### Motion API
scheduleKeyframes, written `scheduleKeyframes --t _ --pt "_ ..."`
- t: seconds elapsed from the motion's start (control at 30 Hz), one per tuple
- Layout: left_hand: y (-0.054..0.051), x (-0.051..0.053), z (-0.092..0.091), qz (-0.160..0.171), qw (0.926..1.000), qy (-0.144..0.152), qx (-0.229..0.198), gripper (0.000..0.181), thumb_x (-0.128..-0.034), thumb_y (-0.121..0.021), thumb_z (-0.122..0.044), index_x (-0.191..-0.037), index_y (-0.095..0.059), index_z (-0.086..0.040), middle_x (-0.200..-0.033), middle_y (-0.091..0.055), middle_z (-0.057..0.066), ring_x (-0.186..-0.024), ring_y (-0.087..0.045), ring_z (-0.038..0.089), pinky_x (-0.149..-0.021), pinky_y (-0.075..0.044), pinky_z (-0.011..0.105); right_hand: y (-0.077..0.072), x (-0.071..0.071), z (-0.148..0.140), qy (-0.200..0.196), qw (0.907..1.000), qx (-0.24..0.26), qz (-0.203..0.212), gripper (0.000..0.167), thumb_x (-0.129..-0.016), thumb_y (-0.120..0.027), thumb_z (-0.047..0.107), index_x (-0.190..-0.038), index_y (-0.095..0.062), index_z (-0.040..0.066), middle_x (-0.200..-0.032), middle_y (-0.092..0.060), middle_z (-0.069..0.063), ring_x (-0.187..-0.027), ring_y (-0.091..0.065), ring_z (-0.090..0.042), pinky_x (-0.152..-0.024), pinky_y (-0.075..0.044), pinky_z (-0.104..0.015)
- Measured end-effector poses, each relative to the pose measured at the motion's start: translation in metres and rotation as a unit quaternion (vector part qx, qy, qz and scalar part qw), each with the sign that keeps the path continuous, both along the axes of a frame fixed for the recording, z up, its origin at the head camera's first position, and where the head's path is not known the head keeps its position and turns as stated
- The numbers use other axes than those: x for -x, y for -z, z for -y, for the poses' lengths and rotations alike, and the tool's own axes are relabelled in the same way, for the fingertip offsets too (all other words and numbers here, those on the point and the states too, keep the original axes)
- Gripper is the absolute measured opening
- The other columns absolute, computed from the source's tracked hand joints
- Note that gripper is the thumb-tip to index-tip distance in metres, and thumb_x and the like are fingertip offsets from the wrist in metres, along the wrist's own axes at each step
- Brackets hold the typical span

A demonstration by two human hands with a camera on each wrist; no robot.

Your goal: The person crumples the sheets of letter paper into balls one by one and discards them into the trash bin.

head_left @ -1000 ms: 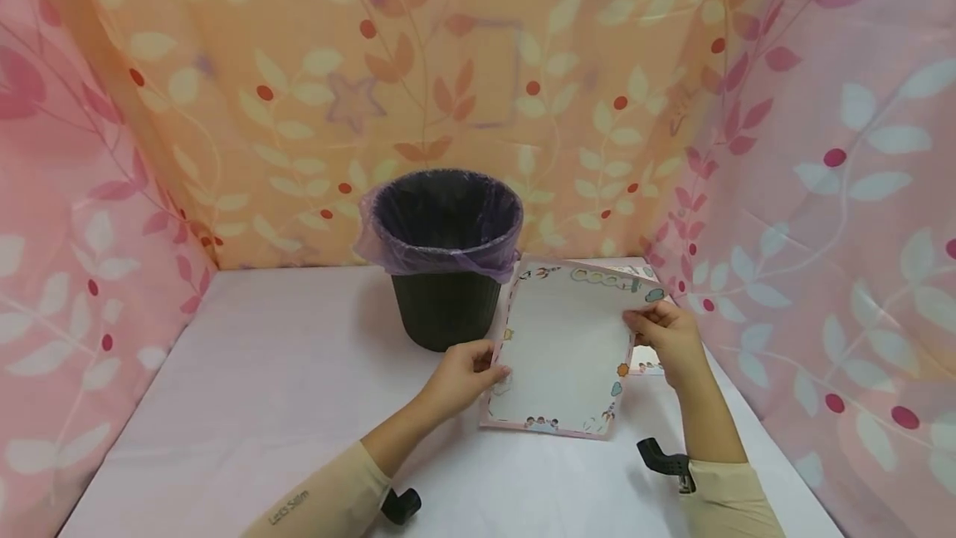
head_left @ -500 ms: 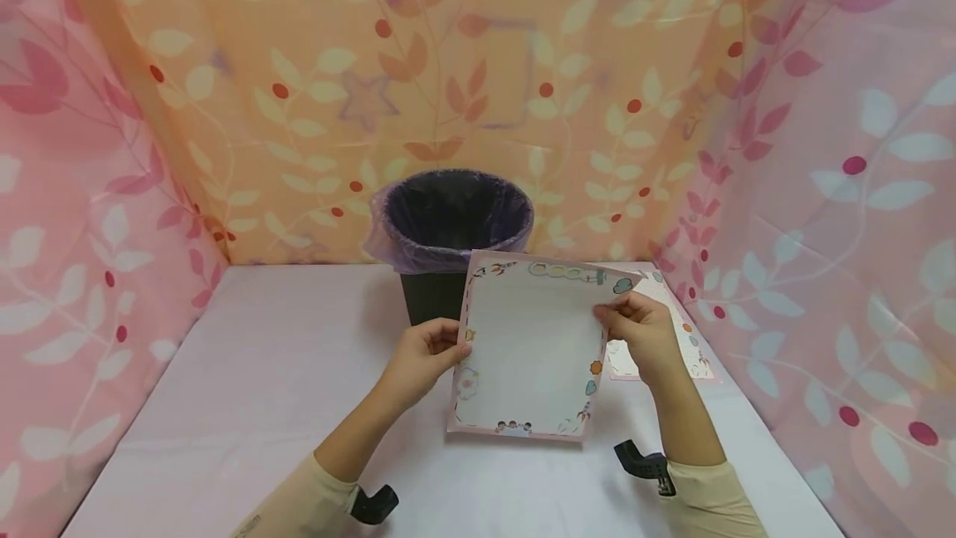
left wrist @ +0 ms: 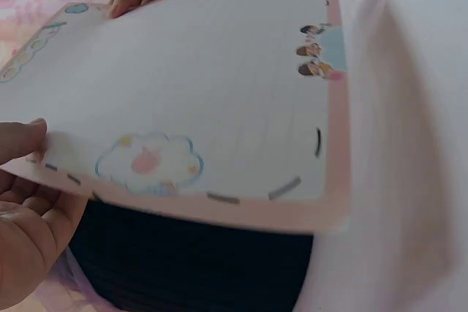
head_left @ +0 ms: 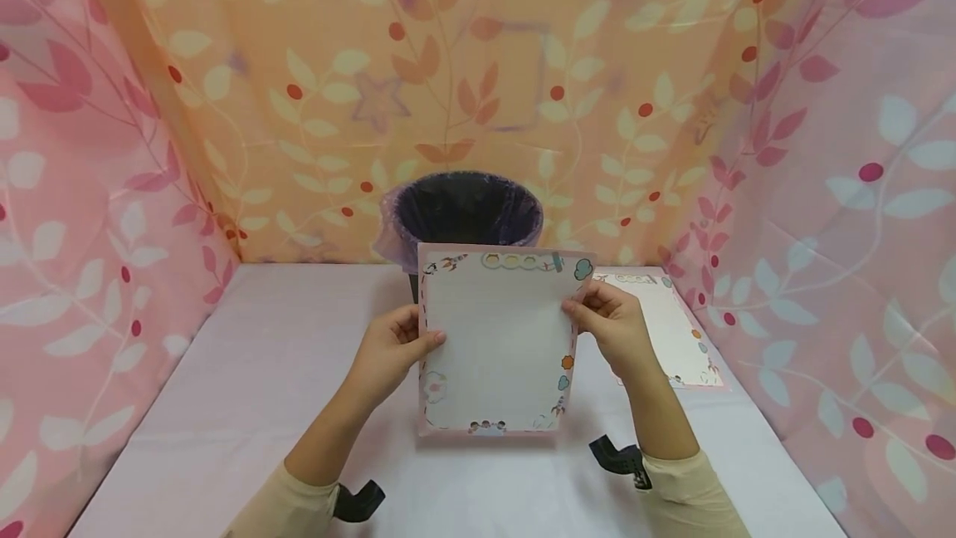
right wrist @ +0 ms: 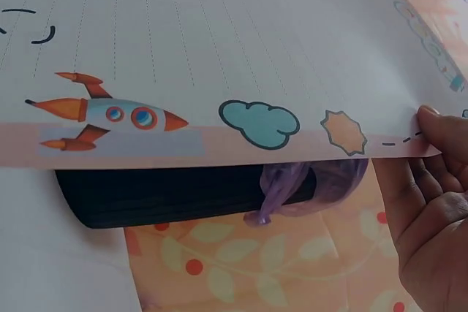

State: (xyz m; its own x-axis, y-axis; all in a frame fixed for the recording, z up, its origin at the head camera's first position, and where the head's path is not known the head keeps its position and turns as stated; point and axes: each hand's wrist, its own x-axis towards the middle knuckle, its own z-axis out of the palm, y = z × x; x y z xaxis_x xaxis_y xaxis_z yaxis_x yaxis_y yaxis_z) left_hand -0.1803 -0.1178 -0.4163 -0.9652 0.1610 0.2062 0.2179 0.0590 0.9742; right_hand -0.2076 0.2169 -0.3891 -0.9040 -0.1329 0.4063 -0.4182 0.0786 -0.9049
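Well, left grip [head_left: 387, 353] pinches seemingly ruled paper [head_left: 493, 343].

Reaching forward with left forearm [head_left: 329, 438] angled up and inward, right forearm [head_left: 660, 418] likewise but steeper. Pinching with left hand [head_left: 388, 349], thumb [head_left: 429, 342] in front pointing inward, fingers [head_left: 405, 319] curled behind. Pinching same way with right hand [head_left: 616, 327], set a bit higher in head view. Holding both hands apart, turned roughly toward each other. Showing bent fingers under the thumb in each wrist view.
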Motion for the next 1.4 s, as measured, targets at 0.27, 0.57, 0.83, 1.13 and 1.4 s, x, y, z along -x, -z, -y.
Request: scheduleKeyframes --t 0.27,0.57,0.83,1.13,1.4 --pt "-0.010 -0.001 0.000 0.002 0.9998 -0.015 -0.016 0.031 -0.0892 -0.081 -0.012 -0.117 -0.072 -0.002 -0.103 -0.077 0.016 -0.089 -0.075 0.022 -0.074 -0.063 0.034 -0.005 0.002 0.015 0.007 0.9997 -0.010 -0.020 0.018 -0.093 -0.074 0.003 -0.098 -0.062 -0.009 -0.087 -0.069 -0.006 -0.072 -0.066 -0.013 -0.066 -0.061 -0.027" --pt "-0.023 -0.008 -0.008 -0.020 0.9987 -0.001 -0.046 0.030 -0.0897 -0.080 -0.012 -0.116 -0.071 -0.001 -0.105 -0.076 0.017 -0.094 -0.077 0.026 -0.078 -0.064 0.038 -0.022 -0.013 0.021 0.182 0.9593 -0.110 -0.186 0.063 -0.085 -0.082 -0.001 -0.142 -0.058 0.011 -0.129 -0.067 -0.008 -0.110 -0.070 -0.021 -0.092 -0.056 -0.020" --pt "-0.031 -0.020 -0.010 -0.053 0.9977 0.001 -0.043 0.018 -0.0889 -0.081 -0.013 -0.096 -0.069 -0.002 -0.113 -0.076 0.010 -0.099 -0.076 0.024 -0.081 -0.063 0.038 -0.036 -0.040 0.032 0.091 0.9291 -0.273 -0.232 0.082 -0.078 -0.090 0.013 -0.151 -0.052 0.014 -0.158 -0.046 -0.004 -0.146 -0.042 -0.026 -0.120 -0.036 -0.035" --pt "-0.030 -0.030 -0.012 -0.123 0.9913 0.032 -0.032 0.027 -0.0884 -0.080 -0.007 -0.115 -0.074 -0.006 -0.113 -0.076 0.011 -0.098 -0.076 0.023 -0.081 -0.063 0.037 -0.023 -0.044 0.050 -0.065 0.9349 -0.292 -0.191 0.086 -0.085 -0.086 0.021 -0.158 -0.041 0.019 -0.163 -0.039 -0.001 -0.150 -0.038 -0.023 -0.120 -0.037 -0.034" --pt "-0.024 -0.025 -0.015 -0.155 0.9876 0.023 -0.001 0.033 -0.0866 -0.081 -0.008 -0.119 -0.075 -0.007 -0.116 -0.076 0.008 -0.103 -0.074 0.020 -0.084 -0.062 0.035 -0.018 -0.045 0.063 -0.153 0.9374 -0.253 -0.184 0.070 -0.089 -0.081 0.011 -0.151 -0.049 0.014 -0.146 -0.059 -0.002 -0.133 -0.058 -0.021 -0.108 -0.051 -0.039"
